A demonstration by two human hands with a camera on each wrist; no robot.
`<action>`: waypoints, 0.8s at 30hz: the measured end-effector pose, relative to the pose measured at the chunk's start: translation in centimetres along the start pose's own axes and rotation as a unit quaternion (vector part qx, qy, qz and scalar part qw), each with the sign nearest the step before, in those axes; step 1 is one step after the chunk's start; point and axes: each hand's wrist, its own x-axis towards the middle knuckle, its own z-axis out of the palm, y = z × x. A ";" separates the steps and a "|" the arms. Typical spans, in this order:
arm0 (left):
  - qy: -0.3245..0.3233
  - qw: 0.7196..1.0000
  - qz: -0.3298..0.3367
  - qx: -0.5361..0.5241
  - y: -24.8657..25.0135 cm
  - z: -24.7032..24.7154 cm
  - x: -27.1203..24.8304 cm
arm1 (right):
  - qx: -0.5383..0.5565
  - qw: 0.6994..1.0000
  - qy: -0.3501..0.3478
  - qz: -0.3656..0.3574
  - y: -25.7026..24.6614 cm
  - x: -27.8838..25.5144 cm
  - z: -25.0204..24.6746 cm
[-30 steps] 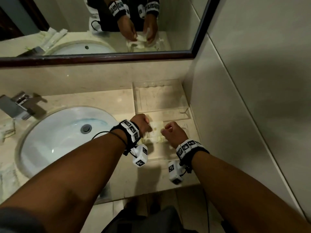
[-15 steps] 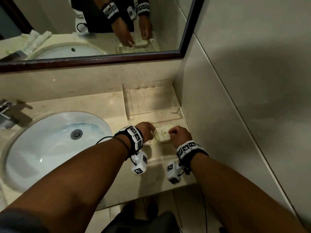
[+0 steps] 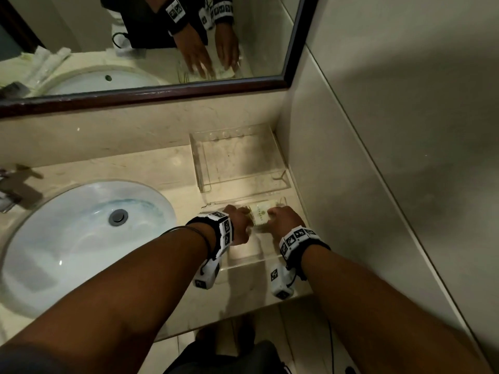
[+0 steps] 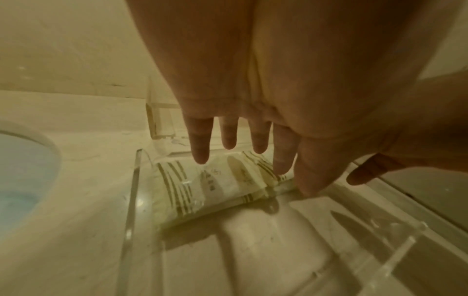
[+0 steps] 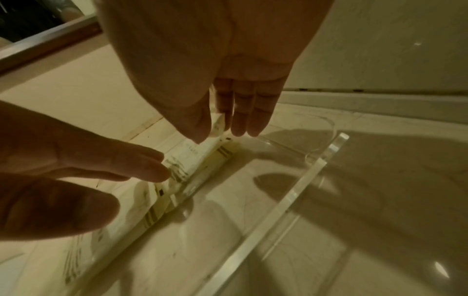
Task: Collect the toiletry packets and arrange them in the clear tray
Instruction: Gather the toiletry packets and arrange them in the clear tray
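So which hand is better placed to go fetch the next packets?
Probably the left hand. Both hands hover open over the packets in the clear tray, but the left is on the sink side, and the mirror shows more packets beyond the sink.

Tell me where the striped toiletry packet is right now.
The striped toiletry packet lies inside the near clear tray, against its far wall, between the left hand and right hand, right of the sink.

Beige marble countertop (image 3: 151,168): we list one inset white basin (image 3: 67,238) at left and two clear trays, far (image 3: 237,157) and near (image 3: 243,255), at right.
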 end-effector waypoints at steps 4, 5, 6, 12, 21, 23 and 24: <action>-0.058 0.998 0.008 0.021 0.2 0.1 0.6 | -0.063 0.998 -0.025 -0.001 0.2 -0.4 0.3; -0.073 0.997 0.011 0.029 0.1 0.1 0.7 | -0.075 0.997 -0.018 0.004 0.3 -0.5 0.3; -0.084 0.996 0.011 0.030 0.1 0.0 0.9 | -0.085 0.996 -0.011 0.007 0.2 -0.6 0.5; -0.123 0.990 0.018 0.064 0.1 0.7 2.4 | -0.127 0.985 -0.086 -0.076 -1.2 -0.4 1.5; -0.101 0.992 0.042 0.062 -0.9 2.9 4.7 | -0.158 0.976 -0.111 -0.103 0.0 -0.5 1.8; -0.082 0.995 0.040 0.050 -1.0 3.0 4.3 | -0.160 0.975 -0.121 -0.096 0.0 -0.4 1.7; -0.078 0.995 0.039 0.046 -0.9 2.8 4.0 | -0.161 0.975 -0.123 -0.095 -0.1 -0.4 1.6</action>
